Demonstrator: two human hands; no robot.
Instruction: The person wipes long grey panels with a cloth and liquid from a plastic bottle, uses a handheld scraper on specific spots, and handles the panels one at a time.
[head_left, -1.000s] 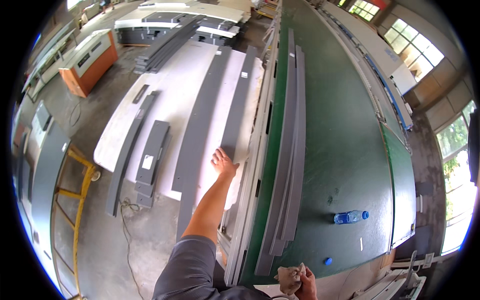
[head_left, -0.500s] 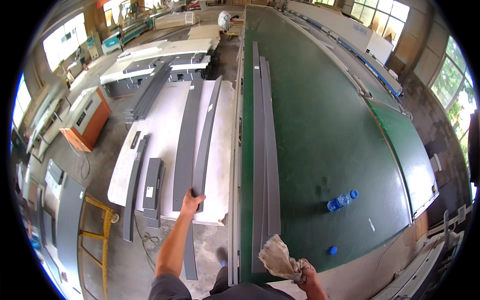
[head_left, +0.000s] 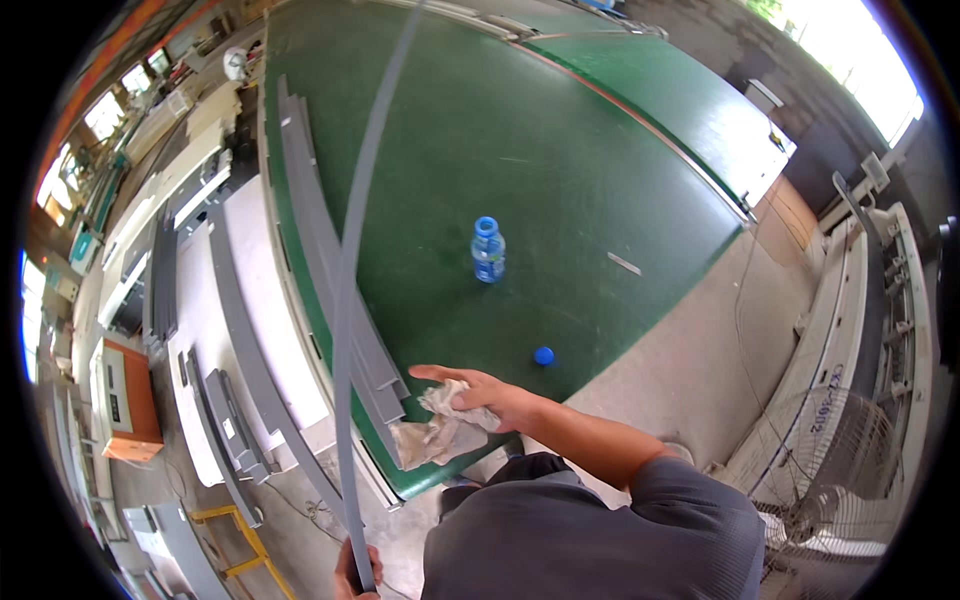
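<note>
The left hand (head_left: 358, 572), at the near edge of the view, has its fingers curled around the near end of a long, thin, dark grey strip (head_left: 345, 300). The lower part of this hand is cut off, so I cannot tell how all 5 fingers lie. The strip rises from the hand in a slight bow to the far edge of the view, crossing in front of a stack of long, flat grey panels (head_left: 320, 220) along the left side of a broad green tabletop (head_left: 430, 170).

The right hand (head_left: 480, 398) hovers by the table's near corner, 1 finger stretched out to the left and the others bent around a crumpled, beige-grey cloth (head_left: 440, 422). The cloth hangs down beside the panels' near ends; I cannot tell whether it touches them.

Farther off on the table stands 1 clear, blue-tinted plastic bottle (head_left: 488, 255); 1 small, round, blue cap (head_left: 543, 356) lies nearer, to the bottle's right.
</note>
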